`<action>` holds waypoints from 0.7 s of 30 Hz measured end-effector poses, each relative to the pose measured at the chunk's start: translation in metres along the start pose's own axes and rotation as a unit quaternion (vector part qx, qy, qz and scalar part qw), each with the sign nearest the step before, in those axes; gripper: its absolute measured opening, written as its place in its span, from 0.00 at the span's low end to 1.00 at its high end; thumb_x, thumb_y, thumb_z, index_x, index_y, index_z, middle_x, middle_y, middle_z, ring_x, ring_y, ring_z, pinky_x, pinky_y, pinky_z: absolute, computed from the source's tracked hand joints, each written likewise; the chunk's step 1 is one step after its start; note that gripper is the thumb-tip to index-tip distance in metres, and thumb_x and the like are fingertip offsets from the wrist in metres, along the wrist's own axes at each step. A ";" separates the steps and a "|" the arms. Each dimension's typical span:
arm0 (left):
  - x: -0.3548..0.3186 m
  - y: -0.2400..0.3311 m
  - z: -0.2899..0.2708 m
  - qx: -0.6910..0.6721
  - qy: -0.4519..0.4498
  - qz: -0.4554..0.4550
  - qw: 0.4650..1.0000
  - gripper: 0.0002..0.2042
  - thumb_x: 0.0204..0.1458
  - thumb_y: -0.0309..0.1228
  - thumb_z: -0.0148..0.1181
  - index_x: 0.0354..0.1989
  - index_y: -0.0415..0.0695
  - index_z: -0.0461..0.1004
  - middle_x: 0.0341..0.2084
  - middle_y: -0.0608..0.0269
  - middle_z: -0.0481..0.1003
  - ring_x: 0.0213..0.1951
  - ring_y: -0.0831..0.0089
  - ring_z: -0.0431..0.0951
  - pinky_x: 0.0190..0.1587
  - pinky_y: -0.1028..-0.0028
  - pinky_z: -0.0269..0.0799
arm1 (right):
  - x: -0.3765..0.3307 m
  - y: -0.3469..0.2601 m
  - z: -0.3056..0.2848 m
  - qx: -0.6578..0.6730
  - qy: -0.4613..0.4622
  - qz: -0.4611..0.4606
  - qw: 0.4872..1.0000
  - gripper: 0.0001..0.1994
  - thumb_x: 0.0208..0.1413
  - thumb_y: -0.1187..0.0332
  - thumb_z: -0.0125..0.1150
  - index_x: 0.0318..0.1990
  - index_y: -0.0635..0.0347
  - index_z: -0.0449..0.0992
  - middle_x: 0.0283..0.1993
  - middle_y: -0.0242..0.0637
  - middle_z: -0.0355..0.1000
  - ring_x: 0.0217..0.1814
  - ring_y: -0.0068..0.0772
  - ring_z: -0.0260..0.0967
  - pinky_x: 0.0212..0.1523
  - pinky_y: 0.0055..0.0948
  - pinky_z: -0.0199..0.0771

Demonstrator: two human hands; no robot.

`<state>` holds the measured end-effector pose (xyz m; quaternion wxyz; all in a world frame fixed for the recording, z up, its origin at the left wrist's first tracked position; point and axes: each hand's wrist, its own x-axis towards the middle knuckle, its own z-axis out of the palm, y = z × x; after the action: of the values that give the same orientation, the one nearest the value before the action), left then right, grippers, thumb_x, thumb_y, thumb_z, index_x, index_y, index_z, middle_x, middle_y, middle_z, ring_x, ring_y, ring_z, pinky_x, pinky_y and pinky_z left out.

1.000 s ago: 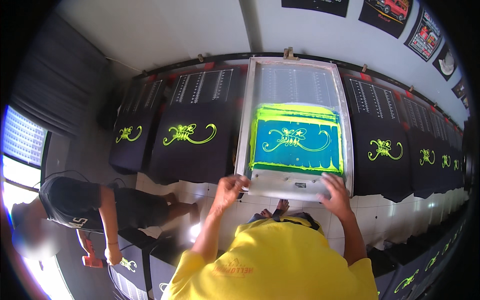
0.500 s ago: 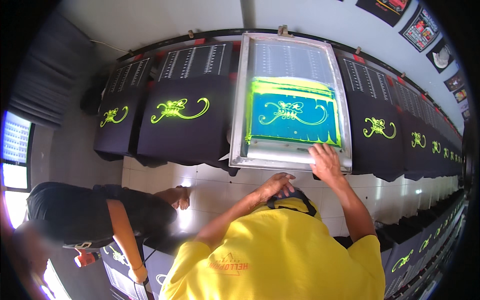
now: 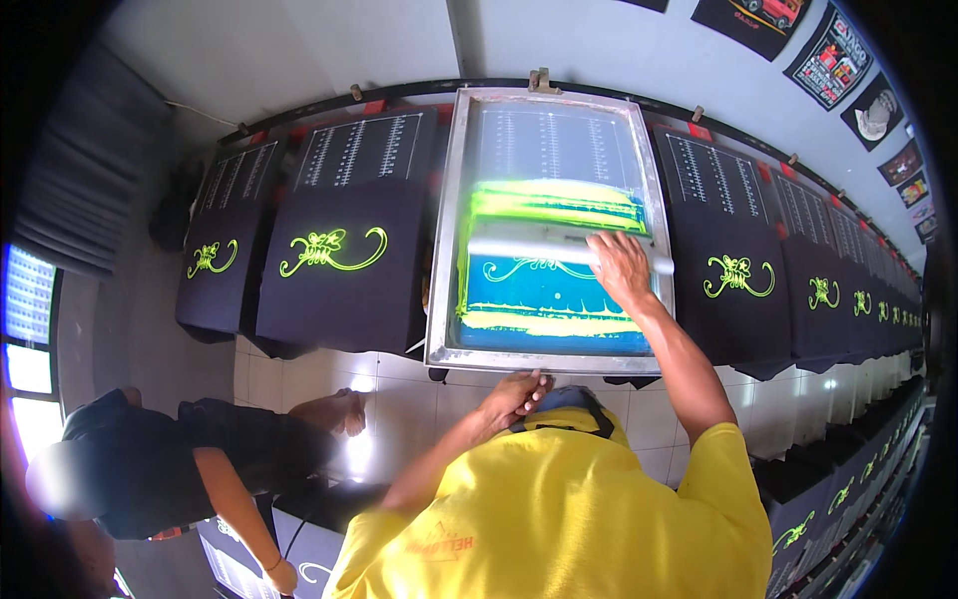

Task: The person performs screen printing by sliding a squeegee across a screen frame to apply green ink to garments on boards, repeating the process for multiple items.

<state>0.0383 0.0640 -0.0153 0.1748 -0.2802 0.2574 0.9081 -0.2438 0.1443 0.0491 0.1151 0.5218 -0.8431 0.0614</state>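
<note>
My right hand [image 3: 623, 268] grips a long silver squeegee [image 3: 524, 242] from above, near its right end. The squeegee lies across a metal-framed printing screen [image 3: 446, 299], over its blue mesh, and covers part of the scroll design. Bright yellow-green ink [image 3: 554, 204] sits in a thick band beyond the squeegee, and another ink strip [image 3: 544, 321] runs along the near side. Close to the frame's near edge, my left hand [image 3: 516, 394] has its fingers curled in; whatever they hold, if anything, is hidden.
Dark fabric pieces with yellow-green scroll prints lie on boards either side, such as one on the left [image 3: 334, 285] and one on the right [image 3: 736, 299]. A black rail [image 3: 689, 108] runs behind. At lower left stands another person in dark clothes [image 3: 150, 454].
My right hand has moved the squeegee from the screen's near end to about its middle, leaving an ink strip behind. My left hand's fingers have curled tighter. The person's arm has shifted slightly.
</note>
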 end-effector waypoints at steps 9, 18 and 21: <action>0.004 -0.008 -0.006 -0.070 -0.003 -0.031 0.997 0.11 0.68 0.36 0.45 0.36 0.44 0.66 0.17 0.72 0.63 0.15 0.84 0.57 0.14 0.83 0.49 | 0.034 0.026 0.023 0.012 -0.014 -0.015 1.000 0.17 0.44 0.69 0.70 0.42 0.56 0.74 0.44 0.37 0.73 0.47 0.43 0.70 0.50 0.42 0.72; 0.001 -0.003 0.000 -0.093 -0.013 -0.033 0.995 0.11 0.68 0.36 0.45 0.34 0.45 0.67 0.16 0.73 0.62 0.15 0.85 0.56 0.14 0.83 0.49 | 0.116 0.080 -0.009 0.153 -0.242 0.066 0.956 0.23 0.38 0.60 0.66 0.44 0.64 0.79 0.40 0.51 0.78 0.40 0.53 0.77 0.42 0.44 0.76; 0.000 0.000 -0.001 -0.104 -0.023 -0.048 0.993 0.10 0.68 0.36 0.45 0.36 0.46 0.66 0.17 0.73 0.61 0.15 0.84 0.56 0.14 0.83 0.52 | 0.126 0.084 -0.017 0.256 -0.364 0.135 0.885 0.23 0.33 0.63 0.68 0.41 0.65 0.80 0.36 0.50 0.78 0.36 0.42 0.77 0.38 0.38 0.74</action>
<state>0.0389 0.0633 -0.0161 0.1937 -0.2877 0.1440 0.9268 -0.3703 0.0769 0.0990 -0.3470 0.4002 -0.8428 0.0957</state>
